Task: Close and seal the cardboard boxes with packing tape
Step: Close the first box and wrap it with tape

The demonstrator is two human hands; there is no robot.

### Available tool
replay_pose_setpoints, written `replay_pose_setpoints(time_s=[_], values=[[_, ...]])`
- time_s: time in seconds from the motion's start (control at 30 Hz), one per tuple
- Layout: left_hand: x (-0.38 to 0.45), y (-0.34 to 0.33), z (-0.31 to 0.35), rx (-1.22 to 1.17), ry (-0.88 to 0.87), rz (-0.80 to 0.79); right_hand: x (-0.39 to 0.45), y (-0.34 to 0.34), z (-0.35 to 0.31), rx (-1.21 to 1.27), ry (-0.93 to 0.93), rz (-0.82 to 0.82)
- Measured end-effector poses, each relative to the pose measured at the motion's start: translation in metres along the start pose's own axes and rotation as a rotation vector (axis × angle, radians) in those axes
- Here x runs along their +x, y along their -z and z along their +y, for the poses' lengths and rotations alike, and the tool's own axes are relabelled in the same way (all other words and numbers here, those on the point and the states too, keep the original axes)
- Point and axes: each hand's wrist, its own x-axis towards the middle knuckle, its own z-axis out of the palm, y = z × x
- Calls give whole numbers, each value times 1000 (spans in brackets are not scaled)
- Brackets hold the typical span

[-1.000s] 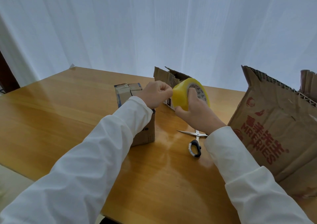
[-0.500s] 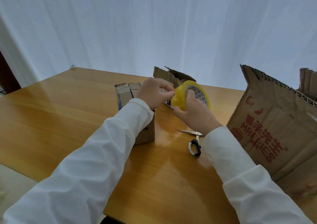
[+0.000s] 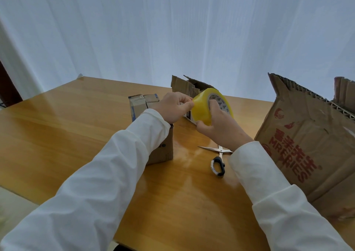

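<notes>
A small cardboard box [image 3: 153, 133] stood upright on the wooden table [image 3: 57, 135], toward the middle of the surface and partly hidden behind the left sleeve [image 3: 107, 174]. Its top flaps lay folded down, with blue edging along the left flap; a dotted print showed on its near side.

The left hand [image 3: 172, 109] was raised above that box, fingers curled, thumb and fingertips pinched at the left rim of the tape roll [image 3: 206, 106]. Whether a loose tape end lay between them could not be told.

The roll was yellowish and translucent, wound on a white core printed with small dark triangles. It was held clear of the table, tilted, its open face turned up and to the right. Behind it, nearer the far edge, stood a second small box [image 3: 188, 89] with torn flaps raised.

The right hand [image 3: 221, 127] gripped the roll from below and behind: fingers hooked into the core, thumb pressed against the lower outer winding.

A pair of scissors [image 3: 218, 158] lay flat on the table under the right wrist, blades apart and black handle pointing toward the near edge.

At the right edge stood a large cardboard box [image 3: 311, 139], its flap raised, bearing red printed lettering.
</notes>
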Motion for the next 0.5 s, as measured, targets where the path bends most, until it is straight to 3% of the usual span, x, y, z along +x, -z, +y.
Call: replay_pose_setpoints(time_s=[0.2, 0.5], values=[[-4, 3, 1, -180, -1, 139, -1, 0, 21, -16, -207, -46], [-2, -2, 0, 5, -92, 125, 1, -3, 1, 59, -94, 37]])
